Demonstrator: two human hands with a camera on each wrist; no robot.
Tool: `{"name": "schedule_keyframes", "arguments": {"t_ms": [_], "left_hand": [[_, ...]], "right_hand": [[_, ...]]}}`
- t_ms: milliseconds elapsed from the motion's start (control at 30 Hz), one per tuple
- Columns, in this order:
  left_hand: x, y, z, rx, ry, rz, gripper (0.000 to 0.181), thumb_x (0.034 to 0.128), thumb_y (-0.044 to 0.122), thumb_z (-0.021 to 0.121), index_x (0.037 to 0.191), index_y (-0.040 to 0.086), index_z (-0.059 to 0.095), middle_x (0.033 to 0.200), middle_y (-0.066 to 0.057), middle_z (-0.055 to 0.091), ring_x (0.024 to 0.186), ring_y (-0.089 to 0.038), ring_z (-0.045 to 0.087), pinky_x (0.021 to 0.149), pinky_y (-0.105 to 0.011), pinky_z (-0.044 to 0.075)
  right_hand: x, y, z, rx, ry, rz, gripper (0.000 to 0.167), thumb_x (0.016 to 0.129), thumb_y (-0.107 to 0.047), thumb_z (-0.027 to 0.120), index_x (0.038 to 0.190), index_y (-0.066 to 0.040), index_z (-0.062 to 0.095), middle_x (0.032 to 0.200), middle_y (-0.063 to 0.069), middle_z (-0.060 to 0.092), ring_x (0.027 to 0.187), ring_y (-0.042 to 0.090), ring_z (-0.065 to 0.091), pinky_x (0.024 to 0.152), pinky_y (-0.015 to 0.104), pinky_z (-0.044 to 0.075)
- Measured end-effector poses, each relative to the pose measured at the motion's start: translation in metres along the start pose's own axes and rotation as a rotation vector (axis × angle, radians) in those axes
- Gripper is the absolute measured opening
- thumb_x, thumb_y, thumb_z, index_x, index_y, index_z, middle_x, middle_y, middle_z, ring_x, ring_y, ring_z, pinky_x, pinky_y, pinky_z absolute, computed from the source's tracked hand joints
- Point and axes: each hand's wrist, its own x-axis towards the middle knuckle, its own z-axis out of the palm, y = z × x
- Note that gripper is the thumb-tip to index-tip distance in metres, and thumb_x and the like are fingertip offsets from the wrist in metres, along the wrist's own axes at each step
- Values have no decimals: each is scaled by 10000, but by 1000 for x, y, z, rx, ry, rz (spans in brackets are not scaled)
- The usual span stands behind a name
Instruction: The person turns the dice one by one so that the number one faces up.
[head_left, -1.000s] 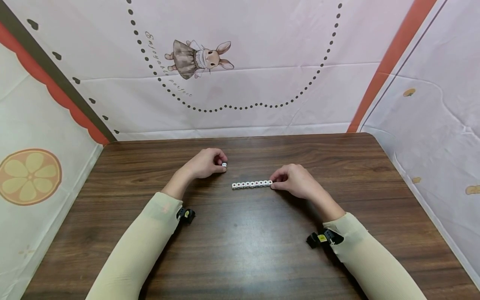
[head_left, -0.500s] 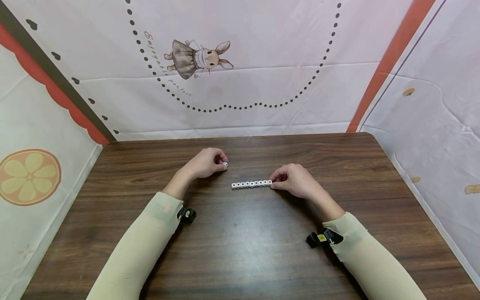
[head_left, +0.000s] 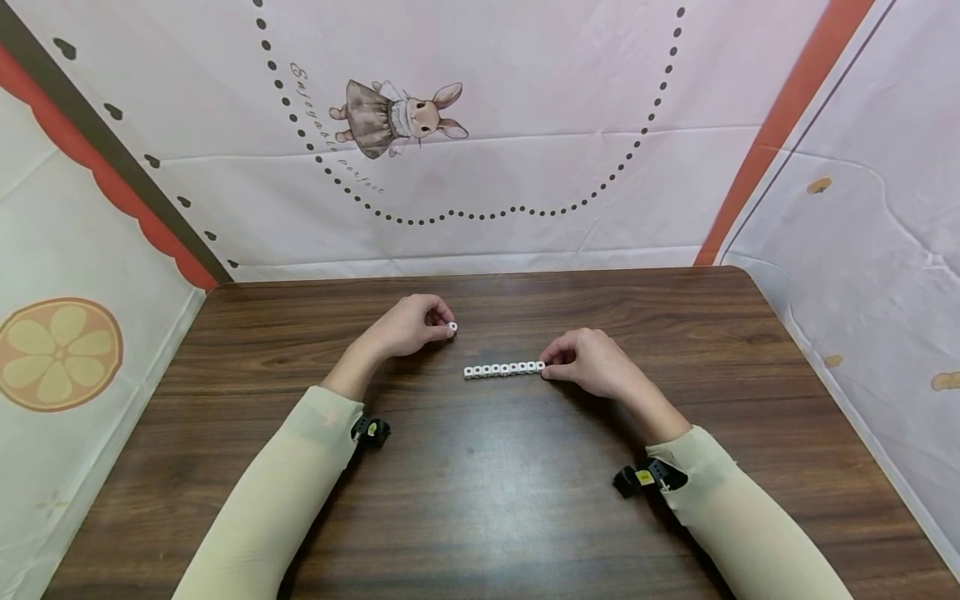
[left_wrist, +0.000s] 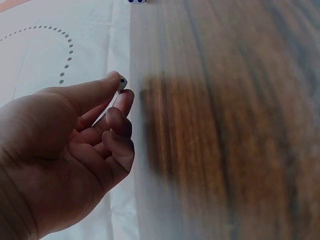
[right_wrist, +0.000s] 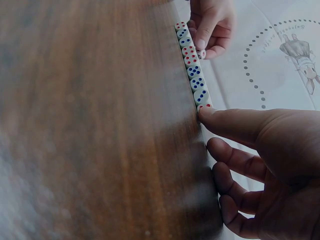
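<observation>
Several white dice form a straight row (head_left: 504, 369) on the table, with single large dots on their upward faces. My left hand (head_left: 408, 325) pinches one loose die (head_left: 452, 327) between thumb and fingertips, behind and left of the row's left end. A single large dot shows on that die in the head view; in the left wrist view the die (left_wrist: 122, 83) peeks out past the thumb. My right hand (head_left: 592, 360) holds the row's right-end die between thumb and fingers. The right wrist view shows its thumb covering most of that end die (right_wrist: 204, 106), with red and blue dots along the row's side.
The brown wood-grain table (head_left: 480, 500) spreads around both hands. Behind it hangs a pale cloth (head_left: 540, 100) printed with a rabbit, and more cloth stands at the left and right sides. Black wrist cameras (head_left: 371, 431) sit on both sleeves.
The loose die has turned in my left fingers: two dots faced up a second ago, one large dot shows now. My right hand and the row have stayed in place.
</observation>
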Motion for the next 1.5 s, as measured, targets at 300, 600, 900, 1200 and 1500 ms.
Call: {"name": "schedule_keyframes", "arguments": {"t_ms": [300,600,900,1200,1500], "left_hand": [[-1,-4,0,-2,-3,-1,145,979,202,798,1044,91,732,966,-21,709,909,-193,633,855,-382,491],[-2,-5,0,11,-12,-1,142,971,187,805,1033,78,736,935,-21,714,892,-191,643,860,-385,497],[-2,-7,0,20,-14,-6,137,964,190,812,1027,86,747,946,-19,712,908,-193,646,876,-391,504],[-3,-5,-2,34,-22,-9,146,960,189,813,1029,78,747,933,-23,706,899,-195,639,867,-388,502],[-4,-5,-2,26,-30,-11,150,954,160,816,1046,65,744,932,-28,694,886,-196,626,850,-378,493]], "right_hand": [[-1,-1,0,8,-1,3,94,902,-227,876,975,-187,831,811,-113,714,745,113,607,711,358,484],[-1,-2,0,13,-6,14,93,902,-225,876,975,-190,831,814,-110,715,747,118,607,713,358,483],[-1,-1,0,15,-11,10,95,908,-220,870,984,-181,828,824,-103,716,753,116,611,715,356,489],[-1,-2,-1,13,-8,3,94,906,-213,872,982,-179,828,820,-102,714,750,117,611,717,357,489],[-1,-1,0,13,-6,-1,93,909,-213,869,985,-179,830,832,-106,726,758,114,620,720,359,496]]}}
